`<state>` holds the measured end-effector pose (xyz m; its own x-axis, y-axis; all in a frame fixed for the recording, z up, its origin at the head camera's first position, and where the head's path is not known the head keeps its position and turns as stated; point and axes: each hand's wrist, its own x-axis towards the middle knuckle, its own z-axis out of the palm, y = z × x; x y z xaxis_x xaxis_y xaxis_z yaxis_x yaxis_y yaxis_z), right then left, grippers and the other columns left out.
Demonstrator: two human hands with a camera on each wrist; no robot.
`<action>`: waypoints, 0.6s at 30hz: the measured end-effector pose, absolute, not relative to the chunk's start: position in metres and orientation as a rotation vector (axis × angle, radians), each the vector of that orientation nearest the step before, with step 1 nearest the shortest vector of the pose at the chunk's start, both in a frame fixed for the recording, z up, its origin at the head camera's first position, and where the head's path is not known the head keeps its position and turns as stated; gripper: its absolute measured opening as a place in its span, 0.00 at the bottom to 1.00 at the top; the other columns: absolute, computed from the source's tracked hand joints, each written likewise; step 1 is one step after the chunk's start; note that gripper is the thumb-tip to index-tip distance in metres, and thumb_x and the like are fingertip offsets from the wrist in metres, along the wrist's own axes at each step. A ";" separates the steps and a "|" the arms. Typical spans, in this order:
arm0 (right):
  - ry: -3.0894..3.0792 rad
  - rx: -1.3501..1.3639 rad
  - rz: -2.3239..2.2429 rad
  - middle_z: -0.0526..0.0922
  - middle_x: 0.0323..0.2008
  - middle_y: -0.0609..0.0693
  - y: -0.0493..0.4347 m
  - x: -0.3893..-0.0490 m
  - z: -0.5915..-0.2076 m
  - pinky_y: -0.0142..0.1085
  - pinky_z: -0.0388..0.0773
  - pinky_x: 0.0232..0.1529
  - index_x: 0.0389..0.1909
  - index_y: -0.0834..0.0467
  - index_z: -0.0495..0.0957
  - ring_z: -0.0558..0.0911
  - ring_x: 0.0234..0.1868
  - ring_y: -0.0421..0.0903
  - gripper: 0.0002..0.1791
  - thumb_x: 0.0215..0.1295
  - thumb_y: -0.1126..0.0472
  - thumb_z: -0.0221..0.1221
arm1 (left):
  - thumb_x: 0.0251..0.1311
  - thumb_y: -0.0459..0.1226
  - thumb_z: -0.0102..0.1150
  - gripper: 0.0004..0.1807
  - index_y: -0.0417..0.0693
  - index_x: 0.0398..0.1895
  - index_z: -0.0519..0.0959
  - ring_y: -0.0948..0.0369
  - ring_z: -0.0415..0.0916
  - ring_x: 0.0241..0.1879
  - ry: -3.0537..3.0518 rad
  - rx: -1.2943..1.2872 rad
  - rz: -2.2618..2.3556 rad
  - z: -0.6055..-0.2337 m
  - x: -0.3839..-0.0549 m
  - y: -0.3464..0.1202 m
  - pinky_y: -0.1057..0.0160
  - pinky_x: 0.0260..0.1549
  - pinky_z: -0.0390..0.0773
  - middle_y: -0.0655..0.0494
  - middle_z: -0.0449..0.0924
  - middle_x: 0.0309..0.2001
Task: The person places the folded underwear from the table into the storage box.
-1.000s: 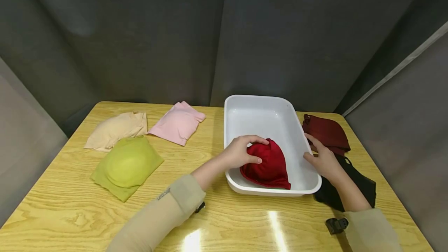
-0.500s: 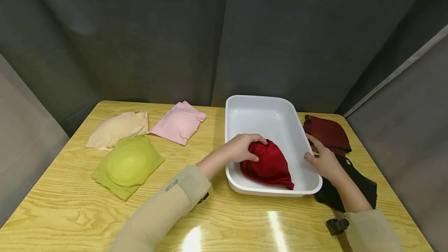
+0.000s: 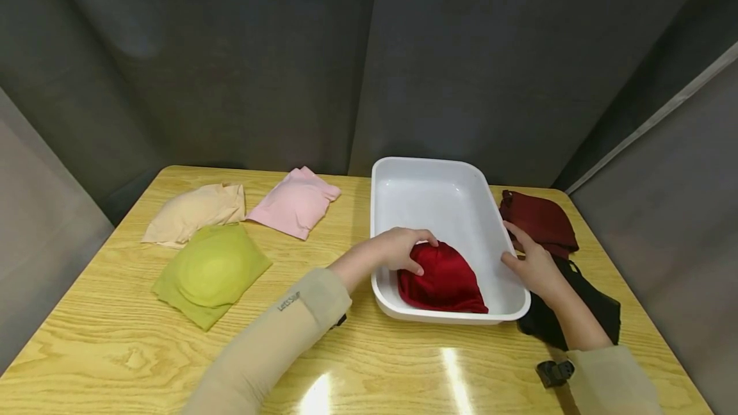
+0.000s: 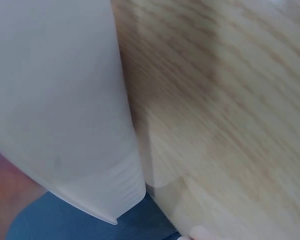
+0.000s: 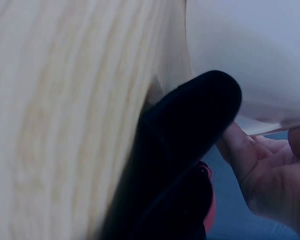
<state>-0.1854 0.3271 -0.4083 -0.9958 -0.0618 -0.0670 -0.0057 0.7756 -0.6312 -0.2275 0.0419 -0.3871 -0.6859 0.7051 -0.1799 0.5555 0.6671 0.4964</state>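
Observation:
A red bra (image 3: pixel 448 282), folded cup on cup, lies in the near end of a white plastic tray (image 3: pixel 428 197). My left hand (image 3: pixel 398 250) reaches over the tray's left rim and holds the bra's upper left edge between thumb and fingers. On the opposite side my right hand (image 3: pixel 535 266) grips the right rim. The right wrist view shows that hand (image 5: pixel 272 182) up against the tray's rim from outside, partly behind a black bra (image 5: pixel 190 115). Mostly the tray's outer wall (image 4: pixel 65 95) fills the left wrist view, hiding the left fingers.
Left on the wooden table (image 3: pixel 127 351) lie a beige bra (image 3: pixel 193 213), a yellow-green bra (image 3: pixel 210 271) and a pink bra (image 3: pixel 296 202). Right of the tray are a maroon bra (image 3: pixel 539 219) and the black bra (image 3: pixel 594 303), partly under my right arm. Grey curtains (image 3: pixel 259 69) surround the table.
My left hand has moved slightly down toward the tray's near end, and the red bra has shifted a little down and right. The right hand has stayed at the rim.

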 end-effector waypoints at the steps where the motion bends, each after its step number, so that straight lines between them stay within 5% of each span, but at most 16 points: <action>1: 2.883 -0.055 -1.021 0.65 0.60 0.75 0.327 -0.186 -0.409 0.57 0.77 0.44 0.73 0.61 0.46 0.73 0.54 0.70 0.37 0.66 0.61 0.51 | 0.54 0.41 0.68 0.31 0.60 0.61 0.69 0.59 0.68 0.58 2.532 0.994 0.552 -0.387 -0.227 0.042 0.65 0.58 0.68 0.58 0.73 0.60; 18: 2.875 -0.045 -1.035 0.64 0.61 0.75 0.327 -0.186 -0.409 0.59 0.76 0.45 0.73 0.61 0.46 0.72 0.55 0.71 0.37 0.66 0.61 0.50 | 0.48 0.50 0.71 0.34 0.66 0.60 0.68 0.54 0.71 0.50 2.688 1.024 0.224 -0.382 -0.220 0.041 0.59 0.47 0.72 0.59 0.78 0.54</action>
